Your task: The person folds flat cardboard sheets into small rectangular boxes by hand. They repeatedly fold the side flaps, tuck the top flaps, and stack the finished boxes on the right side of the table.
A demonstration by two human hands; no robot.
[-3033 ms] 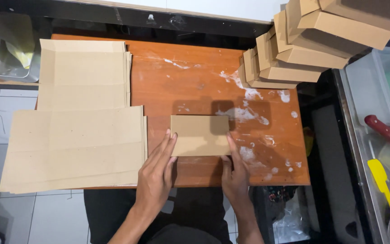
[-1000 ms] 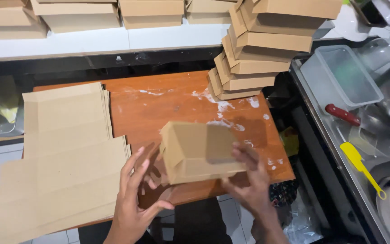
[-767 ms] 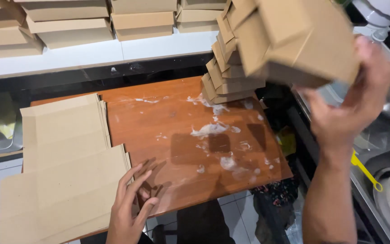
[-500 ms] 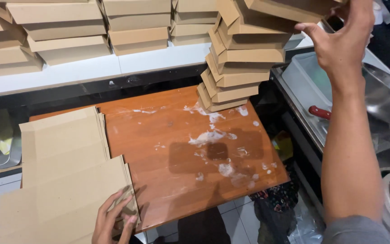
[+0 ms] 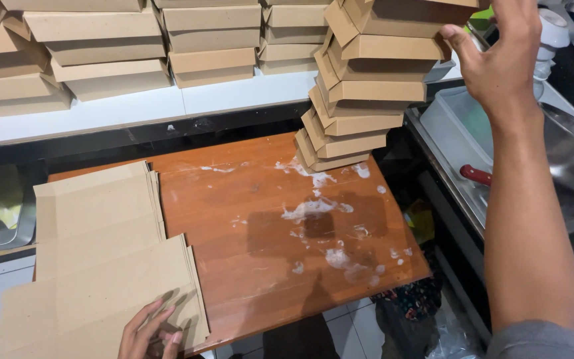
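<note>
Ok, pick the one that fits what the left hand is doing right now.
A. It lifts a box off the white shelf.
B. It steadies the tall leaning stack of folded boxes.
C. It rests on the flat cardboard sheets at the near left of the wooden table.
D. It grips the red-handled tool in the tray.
C: the left hand lies with fingers spread on the flat cardboard sheets, while the right hand is up at the box stack.

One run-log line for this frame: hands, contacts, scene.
right hand: raised at top of leaning box stack | left hand: fingers on flat cardboard sheets | wooden board: white smears
</note>
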